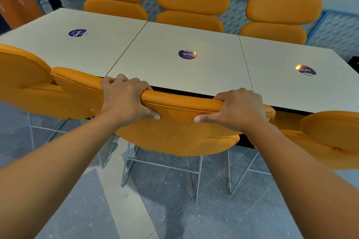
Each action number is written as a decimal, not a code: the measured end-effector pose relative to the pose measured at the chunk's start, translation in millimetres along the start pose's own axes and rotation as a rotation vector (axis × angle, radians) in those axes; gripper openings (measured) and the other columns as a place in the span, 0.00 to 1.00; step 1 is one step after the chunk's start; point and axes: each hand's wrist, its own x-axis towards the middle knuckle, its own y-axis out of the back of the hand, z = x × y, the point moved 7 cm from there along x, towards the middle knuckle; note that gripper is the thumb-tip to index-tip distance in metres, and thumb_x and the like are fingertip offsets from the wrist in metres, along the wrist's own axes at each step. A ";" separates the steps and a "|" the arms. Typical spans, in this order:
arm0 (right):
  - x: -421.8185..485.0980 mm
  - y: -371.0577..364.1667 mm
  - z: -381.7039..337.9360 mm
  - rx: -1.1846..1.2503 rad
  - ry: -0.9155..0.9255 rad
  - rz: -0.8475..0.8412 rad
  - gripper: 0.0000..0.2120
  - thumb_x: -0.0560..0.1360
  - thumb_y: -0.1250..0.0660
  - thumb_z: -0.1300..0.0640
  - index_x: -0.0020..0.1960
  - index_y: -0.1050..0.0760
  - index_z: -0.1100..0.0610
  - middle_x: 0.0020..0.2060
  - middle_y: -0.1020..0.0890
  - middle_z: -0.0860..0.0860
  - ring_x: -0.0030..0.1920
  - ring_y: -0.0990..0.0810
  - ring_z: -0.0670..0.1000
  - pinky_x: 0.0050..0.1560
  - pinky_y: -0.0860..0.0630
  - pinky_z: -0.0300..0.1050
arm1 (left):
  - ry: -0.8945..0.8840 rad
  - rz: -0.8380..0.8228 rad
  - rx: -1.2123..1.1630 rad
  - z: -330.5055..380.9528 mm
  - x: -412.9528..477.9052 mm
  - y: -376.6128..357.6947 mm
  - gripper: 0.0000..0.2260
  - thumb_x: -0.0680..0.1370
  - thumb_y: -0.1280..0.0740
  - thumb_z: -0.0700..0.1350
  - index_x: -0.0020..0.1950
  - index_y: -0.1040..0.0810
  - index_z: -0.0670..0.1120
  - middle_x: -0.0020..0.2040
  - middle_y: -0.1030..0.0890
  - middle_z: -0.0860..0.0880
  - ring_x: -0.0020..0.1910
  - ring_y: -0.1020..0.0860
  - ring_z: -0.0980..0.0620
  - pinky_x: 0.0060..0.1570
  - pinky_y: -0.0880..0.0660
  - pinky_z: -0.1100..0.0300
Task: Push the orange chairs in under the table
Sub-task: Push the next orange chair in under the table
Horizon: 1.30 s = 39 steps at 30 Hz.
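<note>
Both hands, left hand point(126, 97) and right hand point(236, 109), clasp the middle chair point(178, 132) backrest's top edge, which runs crosswise; the tabletop point(174, 42) lies directly ahead of the grip.

— What carried everything?
— A long white table point(169, 40) of three square tops set edge to edge, each bearing one round purple sticker: left point(77, 32), middle point(187, 54), right point(306, 70)
— And below?
— A grey speckled floor point(223, 217) crossed by a pale stripe point(124, 196), where the chairs' wire legs point(197, 178) stood
</note>
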 end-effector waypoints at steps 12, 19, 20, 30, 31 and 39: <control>28.4 -6.1 34.5 0.022 -0.025 -0.010 0.44 0.52 0.47 0.12 0.48 0.19 0.43 0.34 0.20 0.42 0.40 0.23 0.47 0.37 0.31 0.41 | 0.002 0.042 0.040 19.6 27.5 -15.7 0.32 0.59 0.31 0.74 0.56 0.22 0.58 0.52 0.21 0.56 0.58 0.30 0.47 0.60 0.43 0.45; 38.2 -6.0 46.1 0.034 -0.038 -0.039 0.44 0.52 0.47 0.12 0.49 0.19 0.42 0.36 0.20 0.41 0.42 0.23 0.47 0.39 0.31 0.42 | 0.005 0.027 0.061 27.2 37.4 -19.7 0.32 0.59 0.31 0.74 0.57 0.23 0.59 0.53 0.21 0.56 0.59 0.30 0.47 0.60 0.44 0.45; 37.4 -6.1 46.4 0.039 -0.038 -0.043 0.44 0.52 0.47 0.12 0.49 0.19 0.43 0.36 0.20 0.41 0.42 0.23 0.47 0.39 0.30 0.42 | 0.003 0.026 0.059 27.0 36.3 -19.8 0.32 0.59 0.31 0.74 0.57 0.23 0.59 0.53 0.21 0.56 0.59 0.30 0.47 0.60 0.44 0.46; 26.0 -5.2 30.9 0.172 -0.044 -0.123 0.35 0.60 0.35 0.19 0.59 0.22 0.38 0.50 0.17 0.40 0.52 0.22 0.48 0.46 0.31 0.45 | -0.037 -0.008 -0.012 23.9 18.2 -14.3 0.33 0.62 0.34 0.73 0.63 0.27 0.60 0.58 0.23 0.56 0.61 0.31 0.49 0.64 0.47 0.50; 25.1 -3.4 27.1 0.192 -0.038 -0.106 0.34 0.61 0.34 0.20 0.61 0.22 0.38 0.52 0.17 0.40 0.54 0.21 0.48 0.47 0.31 0.45 | -0.047 -0.008 -0.025 22.2 15.4 -13.9 0.33 0.63 0.35 0.72 0.65 0.27 0.60 0.59 0.23 0.56 0.62 0.31 0.49 0.66 0.48 0.50; 43.3 7.3 -34.3 0.699 0.073 -0.068 0.14 0.73 0.28 0.38 0.52 0.16 0.46 0.47 0.15 0.41 0.51 0.19 0.43 0.55 0.20 0.53 | 0.062 -0.006 -0.375 4.2 0.3 21.6 0.15 0.74 0.29 0.55 0.60 0.22 0.56 0.56 0.23 0.58 0.56 0.28 0.58 0.54 0.30 0.63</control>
